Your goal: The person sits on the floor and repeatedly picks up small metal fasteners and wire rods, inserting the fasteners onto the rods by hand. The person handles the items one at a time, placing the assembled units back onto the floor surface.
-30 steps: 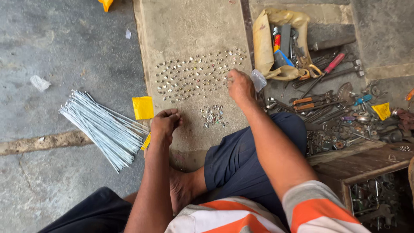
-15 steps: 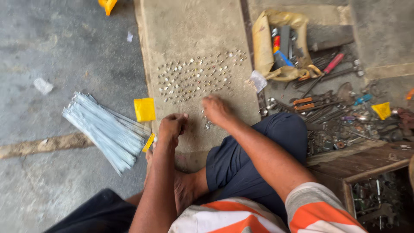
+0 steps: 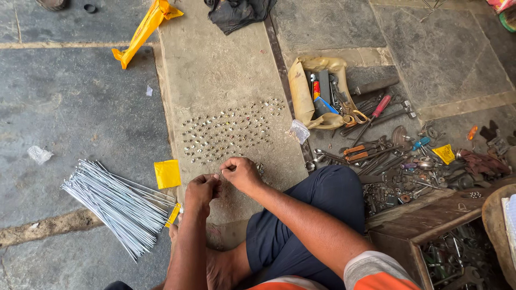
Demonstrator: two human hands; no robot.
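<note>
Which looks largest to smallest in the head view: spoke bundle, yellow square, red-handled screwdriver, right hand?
1. Spoke bundle, clearly largest.
2. Red-handled screwdriver and right hand: too alike to rank; the screwdriver is longer but thin.
3. Yellow square, smallest, though close to the hand.

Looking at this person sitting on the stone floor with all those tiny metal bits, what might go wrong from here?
The left hand and right hand meet right beside the rows of small metal pieces; a stray knuckle might scatter them. The bundle of thin metal rods lies loose near the bare foot and may roll or poke. Loose hand tools crowd the knee.
</note>
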